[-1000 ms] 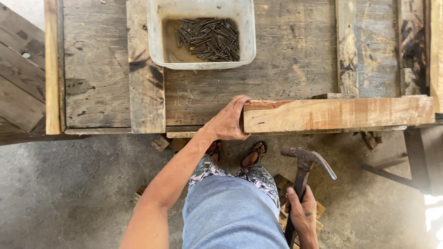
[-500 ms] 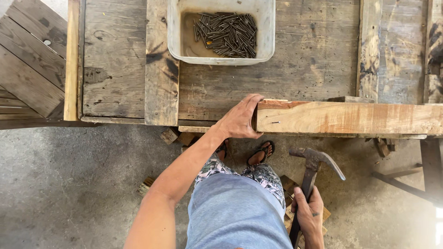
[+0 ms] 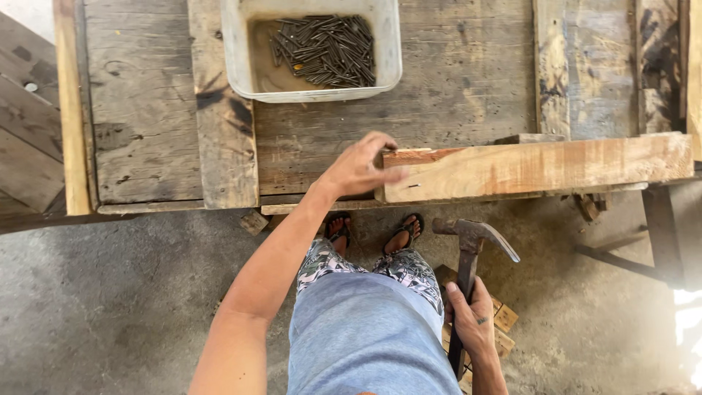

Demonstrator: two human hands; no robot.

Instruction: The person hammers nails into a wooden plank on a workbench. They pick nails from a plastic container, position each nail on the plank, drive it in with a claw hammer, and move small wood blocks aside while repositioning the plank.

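Fingers of the left hand (image 3: 358,170) spread loose beside the pale wooden plank (image 3: 537,167) on the workbench's (image 3: 146,132) near edge; right hand (image 3: 472,322) clenched the claw hammer (image 3: 468,252). Unheld, the plank might slip off.

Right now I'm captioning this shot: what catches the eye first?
The left hand at the end of a pale wooden beam lying along the workbench edge. Below, the right hand holds a claw hammer by its handle. At the top, a white tub holds dark nails.
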